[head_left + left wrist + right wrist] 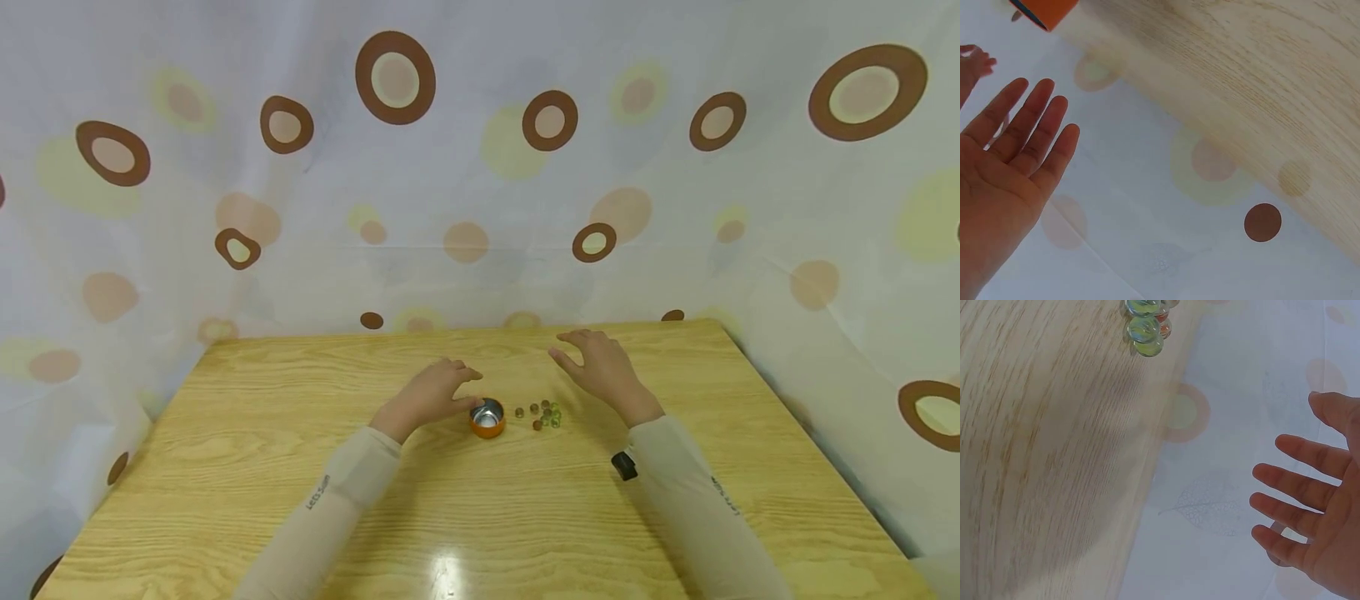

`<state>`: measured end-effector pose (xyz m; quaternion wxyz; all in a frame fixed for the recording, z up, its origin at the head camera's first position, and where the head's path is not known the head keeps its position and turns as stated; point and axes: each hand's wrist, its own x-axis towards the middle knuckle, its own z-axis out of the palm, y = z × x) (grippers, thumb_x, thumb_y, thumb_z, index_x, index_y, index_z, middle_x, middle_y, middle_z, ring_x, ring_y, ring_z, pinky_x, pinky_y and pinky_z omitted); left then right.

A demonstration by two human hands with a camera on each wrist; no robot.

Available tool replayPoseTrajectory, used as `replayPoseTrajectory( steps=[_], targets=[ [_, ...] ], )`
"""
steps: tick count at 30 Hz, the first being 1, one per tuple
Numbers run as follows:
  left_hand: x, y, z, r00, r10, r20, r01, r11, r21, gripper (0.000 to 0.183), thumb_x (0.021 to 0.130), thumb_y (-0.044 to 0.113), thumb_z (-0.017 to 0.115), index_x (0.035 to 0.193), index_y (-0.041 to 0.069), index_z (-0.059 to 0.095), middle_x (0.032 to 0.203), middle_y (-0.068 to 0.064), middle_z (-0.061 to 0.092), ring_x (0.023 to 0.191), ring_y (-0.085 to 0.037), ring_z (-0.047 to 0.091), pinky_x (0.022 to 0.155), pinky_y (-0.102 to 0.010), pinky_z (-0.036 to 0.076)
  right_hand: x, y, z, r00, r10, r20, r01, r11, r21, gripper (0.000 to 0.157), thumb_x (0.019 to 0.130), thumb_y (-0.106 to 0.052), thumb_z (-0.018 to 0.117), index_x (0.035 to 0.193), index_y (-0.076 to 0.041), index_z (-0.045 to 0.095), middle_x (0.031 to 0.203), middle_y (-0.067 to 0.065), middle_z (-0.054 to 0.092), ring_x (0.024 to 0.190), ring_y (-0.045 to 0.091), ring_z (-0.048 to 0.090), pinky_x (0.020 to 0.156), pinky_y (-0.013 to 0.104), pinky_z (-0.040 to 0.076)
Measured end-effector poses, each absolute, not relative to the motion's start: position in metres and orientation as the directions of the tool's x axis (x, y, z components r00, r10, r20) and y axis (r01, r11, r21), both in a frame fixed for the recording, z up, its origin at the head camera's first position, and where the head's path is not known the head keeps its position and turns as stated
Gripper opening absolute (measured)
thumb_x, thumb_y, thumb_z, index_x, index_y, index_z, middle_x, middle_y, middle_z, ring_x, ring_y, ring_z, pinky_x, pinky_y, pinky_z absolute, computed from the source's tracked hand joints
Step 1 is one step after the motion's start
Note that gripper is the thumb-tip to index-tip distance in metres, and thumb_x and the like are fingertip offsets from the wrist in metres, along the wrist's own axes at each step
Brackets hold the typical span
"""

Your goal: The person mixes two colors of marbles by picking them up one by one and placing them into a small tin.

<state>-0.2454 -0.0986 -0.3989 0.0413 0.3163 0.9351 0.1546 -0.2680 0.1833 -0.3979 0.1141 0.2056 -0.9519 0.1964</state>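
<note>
A small orange bowl [487, 419] with a shiny metal inside stands on the wooden table. My left hand [435, 393] hovers at its left, fingers extended, the thumb overlapping the rim in the head view. In the left wrist view the palm of that left hand [1016, 150] holds nothing, and the orange bowl [1050, 9] shows at the top edge. Several glass marbles [551, 414], green and brownish, lie in a loose cluster right of the bowl. Beyond them to the right, my right hand [603, 368] is raised with fingers spread and nothing in it. The right wrist view shows clear marbles [1144, 328] with coloured swirls.
The light wood table [480, 508] reaches back to a white curtain [465, 167] printed with brown, peach and yellow circles, which also hangs along both sides. A small black object [624, 466] shows beside the right sleeve.
</note>
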Motion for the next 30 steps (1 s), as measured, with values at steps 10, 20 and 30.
replayPoseTrajectory(
  steps=[10,20,30],
  targets=[
    [-0.243,-0.089,-0.41,-0.776,0.624,-0.095,0.567,0.756,0.328,0.053,0.088,0.031,0.072,0.132,0.006,0.058,0.116,-0.013,0.058,0.105,-0.028,0.055,0.091,-0.042,0.046,-0.267,0.183,-0.402,-0.901,-0.336,0.276,-0.417,0.846,-0.332,0.049,0.099,-0.038,0.054,0.13,-0.001,0.059,0.128,0.024,0.057,0.117,0.045,0.05,0.097,0.061,0.036],
    [-0.243,-0.085,-0.418,-0.79,0.606,-0.097,0.553,0.771,0.317,0.054,0.083,0.038,0.075,0.127,0.008,0.062,0.103,-0.008,0.058,0.092,-0.022,0.054,0.079,-0.039,0.048,-0.27,0.182,-0.406,-0.901,-0.332,0.279,-0.415,0.849,-0.328,0.047,0.098,-0.037,0.056,0.13,-0.002,0.059,0.127,0.023,0.057,0.116,0.044,0.051,0.096,0.061,0.036],
    [-0.243,-0.084,-0.418,-0.8,0.593,-0.087,0.544,0.779,0.311,0.054,0.084,0.036,0.075,0.126,0.007,0.062,0.11,-0.009,0.059,0.1,-0.024,0.056,0.084,-0.039,0.049,-0.27,0.18,-0.407,-0.903,-0.336,0.268,-0.413,0.851,-0.324,0.048,0.098,-0.037,0.055,0.13,-0.002,0.059,0.128,0.022,0.058,0.116,0.044,0.051,0.097,0.06,0.037]
  ],
)
